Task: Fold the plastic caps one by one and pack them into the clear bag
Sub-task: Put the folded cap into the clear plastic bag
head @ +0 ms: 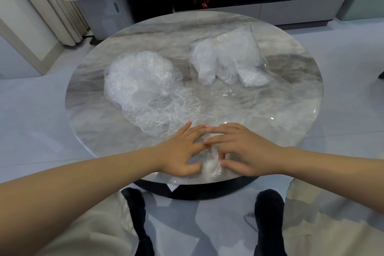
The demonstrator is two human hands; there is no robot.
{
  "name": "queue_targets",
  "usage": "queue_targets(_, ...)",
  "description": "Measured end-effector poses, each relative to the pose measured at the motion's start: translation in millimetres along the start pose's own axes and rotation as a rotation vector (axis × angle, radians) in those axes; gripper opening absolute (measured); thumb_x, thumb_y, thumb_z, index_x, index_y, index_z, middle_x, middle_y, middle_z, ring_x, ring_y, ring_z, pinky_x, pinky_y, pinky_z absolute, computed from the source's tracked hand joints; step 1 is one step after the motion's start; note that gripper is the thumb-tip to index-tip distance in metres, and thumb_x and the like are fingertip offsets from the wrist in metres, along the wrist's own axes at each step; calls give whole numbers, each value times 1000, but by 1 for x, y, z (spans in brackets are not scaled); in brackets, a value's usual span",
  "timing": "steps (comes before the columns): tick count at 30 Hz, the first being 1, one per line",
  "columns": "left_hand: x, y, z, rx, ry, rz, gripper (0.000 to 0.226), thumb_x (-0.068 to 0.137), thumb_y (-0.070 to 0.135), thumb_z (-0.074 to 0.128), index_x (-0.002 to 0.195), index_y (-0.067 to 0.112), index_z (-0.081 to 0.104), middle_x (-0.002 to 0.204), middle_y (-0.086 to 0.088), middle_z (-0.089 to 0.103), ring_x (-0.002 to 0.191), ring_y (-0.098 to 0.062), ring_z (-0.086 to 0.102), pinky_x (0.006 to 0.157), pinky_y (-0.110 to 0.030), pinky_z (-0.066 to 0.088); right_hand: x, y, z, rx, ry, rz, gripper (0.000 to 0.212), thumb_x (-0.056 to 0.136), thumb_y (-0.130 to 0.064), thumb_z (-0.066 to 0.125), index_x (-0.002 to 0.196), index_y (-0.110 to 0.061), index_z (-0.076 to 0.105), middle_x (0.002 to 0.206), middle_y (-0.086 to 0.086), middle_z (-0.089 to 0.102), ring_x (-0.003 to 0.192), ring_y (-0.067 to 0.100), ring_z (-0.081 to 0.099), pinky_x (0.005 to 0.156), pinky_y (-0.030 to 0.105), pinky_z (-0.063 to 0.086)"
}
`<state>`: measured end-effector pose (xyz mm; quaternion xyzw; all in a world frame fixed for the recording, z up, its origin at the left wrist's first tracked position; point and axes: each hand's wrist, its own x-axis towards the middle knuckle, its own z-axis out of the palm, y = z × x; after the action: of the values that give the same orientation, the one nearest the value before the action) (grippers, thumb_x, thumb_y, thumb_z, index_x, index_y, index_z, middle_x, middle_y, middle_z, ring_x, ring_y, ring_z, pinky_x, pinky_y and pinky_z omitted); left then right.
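Both hands flat on one cap at the table's near edge.
Your left hand [182, 151] and right hand [239, 149] press the plastic cap [209, 164] with straight fingers, gripping nothing; the loose pile [143, 87] sits left, the clear bag [228, 62] far right.

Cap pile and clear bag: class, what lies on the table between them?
Only bare marble table separates the cap pile from the clear bag, shown in the head view.

On the round table [291, 114], the pile of loose caps [145, 89] lies left, the clear bag [230, 62] right and farther back; both hands [180, 151] [243, 147] rest on one cap [209, 164] at the near edge.
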<state>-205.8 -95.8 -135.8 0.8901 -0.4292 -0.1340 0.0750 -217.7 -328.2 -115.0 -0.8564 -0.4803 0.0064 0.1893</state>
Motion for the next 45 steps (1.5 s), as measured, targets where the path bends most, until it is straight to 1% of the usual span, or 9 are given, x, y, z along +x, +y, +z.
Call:
queue_targets(4, -3, 3, 3, -145, 49, -24, 73, 78, 53, 33, 145, 24, 35, 159, -8, 10, 147, -16, -1, 119, -42, -7, 6, -8, -4, 128, 14, 135, 23, 90, -36, 46, 83, -18, 60, 81, -13, 64, 78, 8, 58, 101, 20, 32)
queue_targets(10, -3, 18, -7, -619, 128, -183, 60, 79, 36, 48, 137, 21, 42, 136, 6, 48, 123, -5, 45, 105, -30, 38, 14, -12, 4, 500, 30, 526, 10, 93, -21, 54, 83, -23, 52, 69, -7, 64, 62, 12, 59, 67, 29, 47)
queue_targets(15, -2, 26, -6, -769, 274, -318, 76, 74, 30, 49, 146, 29, 24, 139, 6, 43, 123, -7, 45, 104, -25, 38, 29, -8, 10, 548, 6, 728, 14, 96, -19, 49, 82, -23, 49, 47, -7, 58, 45, 16, 60, 56, 32, 52)
queue_targets(20, -6, 25, -3, -535, 343, -202, 76, 77, 28, 49, 148, 24, 21, 143, 0, 25, 129, -7, 31, 104, -16, 31, 40, -3, 12, 504, -3, 837, 10, 96, -22, 50, 87, -18, 52, 55, 1, 58, 41, 23, 56, 48, 33, 50)
queue_targets(24, -9, 19, -2, -90, 428, 15, 44, 77, 27, 48, 116, 9, 56, 122, -8, 49, 114, -20, 43, 100, -28, 31, 44, 0, 12, 500, 2, 870, 13, 94, -24, 53, 87, -14, 55, 48, -2, 54, 32, 12, 47, 40, 23, 41)
queue_targets(30, -12, 12, 14, 65, 302, 40, 37, 79, 32, 52, 110, 12, 56, 128, -12, 53, 123, -31, 46, 108, -38, 29, 51, 2, 21, 464, 74, 896, 12, 92, -28, 57, 85, -18, 55, 53, -7, 55, 37, 3, 48, 39, 14, 36)
queue_targets(37, -12, 8, 15, -86, 179, -55, 49, 81, 42, 42, 126, 22, 48, 153, -12, 25, 146, -27, 6, 118, -45, 9, 36, -4, 16, -77, 39, 549, 22, 94, -26, 51, 114, -17, 52, 92, -5, 56, 80, 17, 56, 65, 31, 45)
queue_targets(40, -11, 4, 12, -170, 122, -75, 56, 80, 49, 39, 130, 25, 45, 157, -9, 15, 147, -22, -4, 119, -42, 4, 27, -6, 19, -236, 197, 246, 19, 79, -22, 55, 91, -14, 67, 92, -1, 62, 80, 21, 59, 64, 30, 47)
queue_targets(45, -11, -1, 4, -207, 50, -77, 64, 76, 52, 35, 134, 25, 44, 158, -5, 13, 147, -19, -5, 118, -37, 0, 13, 2, 23, -270, 18, 140, 36, 73, -38, 50, 90, -15, 72, 95, -4, 69, 97, 19, 61, 90, 28, 37)
